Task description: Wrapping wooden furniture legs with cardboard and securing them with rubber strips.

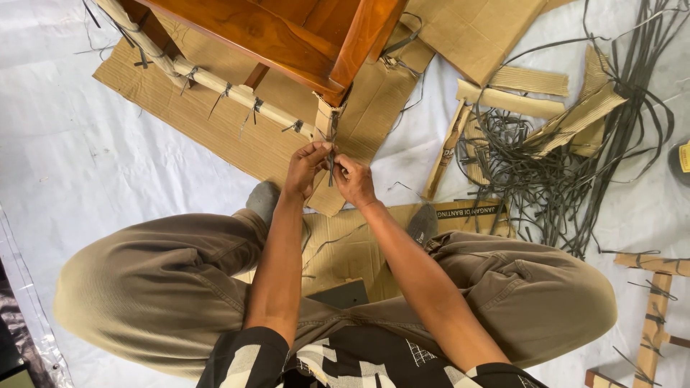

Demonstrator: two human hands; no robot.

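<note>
We sit on the white floor sheet (65, 151) with knees spread, both hands raised to the middle of the view. Our left hand (307, 167) and right hand (353, 179) meet almost fingertip to fingertip, each pinching the dark plastic strap (331, 159) that hangs down a cardboard-wrapped leg (327, 118) of the wooden furniture piece (287, 32) at 12 o'clock. The strap runs upright between the 2 sets of fingers, its free end just below them.

A wrapped rail (215, 82) runs off toward 10 o'clock, tied at several spots with the same dark strap. Flat cardboard (237, 136) lies under the furniture and under our feet. At 2 to 3 o'clock a tangled heap of loose dark straps (546, 179) spreads over the sheet, mixed with corrugated cardboard offcuts (575, 118). At 4 o'clock, by our right knee, lie more wrapped and strapped wooden pieces (655, 316). A small dark flat item (338, 293) sits between our legs at 6 o'clock; we cannot tell what it is.
</note>
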